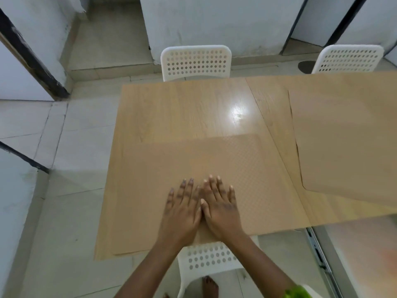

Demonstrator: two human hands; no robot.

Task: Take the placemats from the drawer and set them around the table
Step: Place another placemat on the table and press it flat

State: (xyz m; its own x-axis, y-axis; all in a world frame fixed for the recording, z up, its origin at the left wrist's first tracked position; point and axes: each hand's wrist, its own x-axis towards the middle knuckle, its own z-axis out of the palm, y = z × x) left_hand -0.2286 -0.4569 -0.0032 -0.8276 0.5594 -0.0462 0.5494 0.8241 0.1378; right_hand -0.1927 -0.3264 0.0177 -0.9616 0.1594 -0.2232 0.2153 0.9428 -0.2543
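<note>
Placemats on the tabletop (171, 108) so far: two that you can count. The near placemat (247, 168) lies along the near edge, at the left end of the table, just above the near chair (206, 259). The right placemat (343, 136) covers the right part of the tabletop and runs out of frame, well apart from your hands.

Your left hand (182, 214) and right hand (221, 211) lie side by side, flat on the near placemat, thumbs touching. The fingers (219, 186) are straight and a little spread; they grip nothing and only press the mat down.

Judgement: you are flattening or squaring this mat, so the step is nearly done. The far edge looks bare in front of the far chair (195, 61). Whether the second far chair (348, 59) counts as served by the right placemat, you cannot tell. At least one seat seems left, so call the task roughly half done.

The drawer is not clearly in view. A metal rail (315, 250) shows past the near right corner, but you cannot tell what it belongs to.

No brands, labels or writing are readable anywhere.
</note>
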